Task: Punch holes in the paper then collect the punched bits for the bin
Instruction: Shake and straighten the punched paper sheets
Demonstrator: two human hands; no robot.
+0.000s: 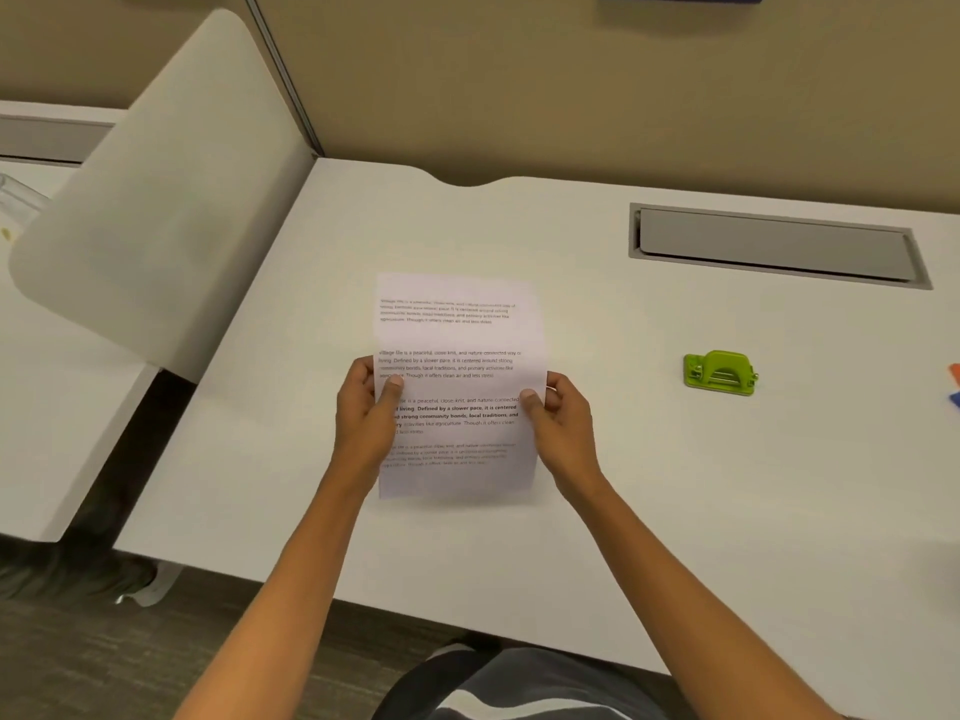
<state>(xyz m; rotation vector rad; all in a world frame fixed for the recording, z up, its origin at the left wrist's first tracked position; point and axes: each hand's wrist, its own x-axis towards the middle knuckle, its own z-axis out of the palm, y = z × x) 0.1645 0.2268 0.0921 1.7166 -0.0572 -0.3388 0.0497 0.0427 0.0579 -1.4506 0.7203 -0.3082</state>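
Observation:
A white sheet of paper (457,345) with several printed paragraphs is held up above the middle of the white desk (675,485). My left hand (363,407) grips its left edge, thumb on the front. My right hand (558,413) grips its right edge the same way. A small green hole punch (721,372) sits on the desk well to the right of the paper, untouched. No punched bits are visible.
A grey cable flap (774,245) is set into the desk at the back right. A pale curved divider panel (156,200) rises on the left, with another desk beyond it. Orange and blue items (955,387) peek in at the right edge.

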